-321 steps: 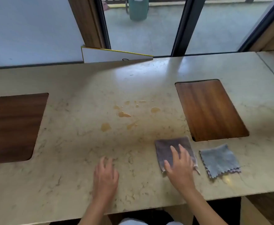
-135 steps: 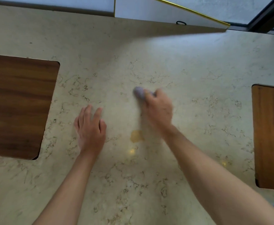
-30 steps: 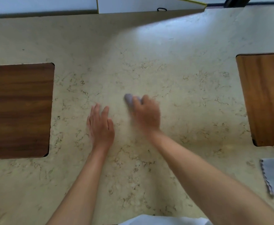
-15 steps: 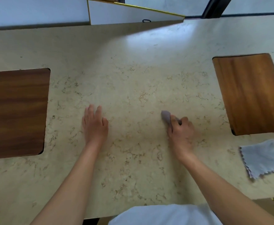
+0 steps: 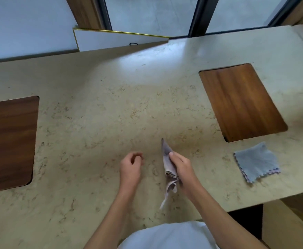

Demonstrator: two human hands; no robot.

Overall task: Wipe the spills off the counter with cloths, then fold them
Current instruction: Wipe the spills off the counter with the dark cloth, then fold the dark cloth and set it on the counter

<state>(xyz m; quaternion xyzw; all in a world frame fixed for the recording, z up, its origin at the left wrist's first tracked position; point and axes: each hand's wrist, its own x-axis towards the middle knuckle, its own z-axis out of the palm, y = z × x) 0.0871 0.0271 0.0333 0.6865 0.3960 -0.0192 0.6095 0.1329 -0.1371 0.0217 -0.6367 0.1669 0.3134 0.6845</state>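
My right hand (image 5: 182, 169) grips a crumpled grey-mauve cloth (image 5: 168, 169), lifted off the beige marble counter (image 5: 93, 123) with one corner pointing up and a tail hanging down. My left hand (image 5: 131, 166) hovers just to the left of it, fingers loosely curled, holding nothing. A second cloth, light blue-grey with a zigzag edge (image 5: 256, 162), lies flat on the counter to the right near the front edge. No spill marks show on the marble around my hands.
Two wooden inlay panels sit in the counter, one at the left (image 5: 8, 141) and one at the right (image 5: 240, 101). A white board with a gold edge (image 5: 118, 39) leans at the back. The counter's front edge drops off at the lower right.
My right hand has stopped pressing the cloth on the counter and lifted it upright. My left hand has come off the marble and moved right toward the cloth, fingers curling.
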